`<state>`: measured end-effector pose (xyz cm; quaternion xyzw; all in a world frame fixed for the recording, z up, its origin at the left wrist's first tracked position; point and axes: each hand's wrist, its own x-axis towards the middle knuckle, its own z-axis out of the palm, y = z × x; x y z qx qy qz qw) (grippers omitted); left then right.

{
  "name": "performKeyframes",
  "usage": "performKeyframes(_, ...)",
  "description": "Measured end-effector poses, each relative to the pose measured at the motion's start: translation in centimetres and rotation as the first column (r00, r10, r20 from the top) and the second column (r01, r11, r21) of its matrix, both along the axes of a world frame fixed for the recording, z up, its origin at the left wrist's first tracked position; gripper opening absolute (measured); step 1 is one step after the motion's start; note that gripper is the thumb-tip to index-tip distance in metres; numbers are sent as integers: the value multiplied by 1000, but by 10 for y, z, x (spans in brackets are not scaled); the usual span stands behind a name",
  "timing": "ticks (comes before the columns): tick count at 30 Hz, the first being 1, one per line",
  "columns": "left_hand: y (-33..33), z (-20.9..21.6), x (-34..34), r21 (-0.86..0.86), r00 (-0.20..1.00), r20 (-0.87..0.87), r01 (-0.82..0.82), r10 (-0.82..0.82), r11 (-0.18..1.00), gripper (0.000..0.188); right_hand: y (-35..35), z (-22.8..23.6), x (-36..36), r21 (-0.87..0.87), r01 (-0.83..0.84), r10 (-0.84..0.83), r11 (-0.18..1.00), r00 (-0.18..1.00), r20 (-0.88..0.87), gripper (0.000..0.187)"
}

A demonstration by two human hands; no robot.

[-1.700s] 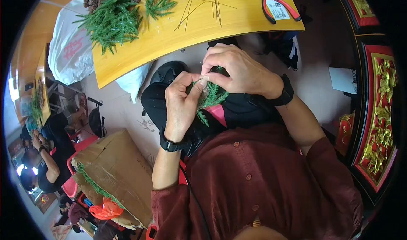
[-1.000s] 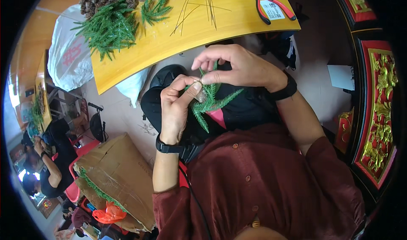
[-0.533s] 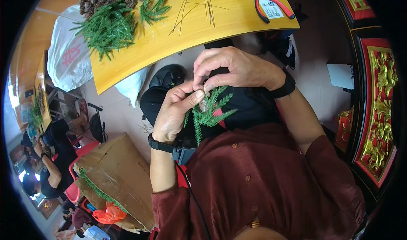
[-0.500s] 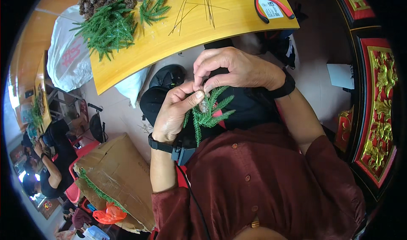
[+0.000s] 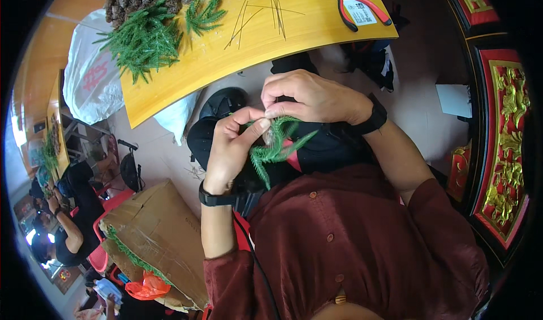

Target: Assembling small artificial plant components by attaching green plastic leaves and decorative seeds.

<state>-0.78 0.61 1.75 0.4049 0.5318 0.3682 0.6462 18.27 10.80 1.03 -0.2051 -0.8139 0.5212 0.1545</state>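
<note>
My left hand [image 5: 231, 145] is closed, thumb and forefinger pinched around the top of a green artificial fir sprig [image 5: 276, 151]. The sprig's fronds hang below the fingers, over my lap. A pale brownish lump [image 5: 268, 136] shows among the fronds, too blurred to name. Tip to tip with the left, my right hand [image 5: 317, 98] pinches thumb against fingers at the sprig's top end. What lies between those right fingertips is hidden or too thin to make out.
On the yellow table [image 5: 209, 65] ahead lie fir sprigs [image 5: 144, 43], pine cones [image 5: 133, 0], thin brown wires [image 5: 277, 17] and red-handled pliers [image 5: 370, 6]. A cardboard box [image 5: 158, 224] stands at left, near a white bag [image 5: 93, 74]. Other people work at far left.
My right hand has drawn in and slightly down, its fingers pinched closer. The sprig has turned a little in the left hand, its fronds swinging.
</note>
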Motion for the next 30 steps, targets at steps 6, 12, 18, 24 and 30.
performKeyframes(6, 0, 2, 6, 108, 961, -215, -155, 175, 982, 8, -1, -1, -4, 20, 138, -137, 990, 990, -22, 17)
performKeyframes(12, 2, 9, -7, -165, 941, 206, -238, 270, 957, 9, -4, 13, -6, -32, 117, -121, 993, 978, -167, 24)
performKeyframes(18, -2, 5, -11, -298, 814, 494, -170, 304, 940, 10, -3, 9, -9, 219, 169, -90, 961, 939, -332, 13)
performKeyframes(24, -2, 9, 6, -121, 959, 156, -220, 238, 968, 8, -1, 4, 0, 170, 141, -107, 975, 975, -196, 14)
performKeyframes(30, -2, 7, 23, 499, 744, -605, 77, 284, 863, 8, -6, 1, 0, -78, 202, -194, 976, 977, 93, 9)
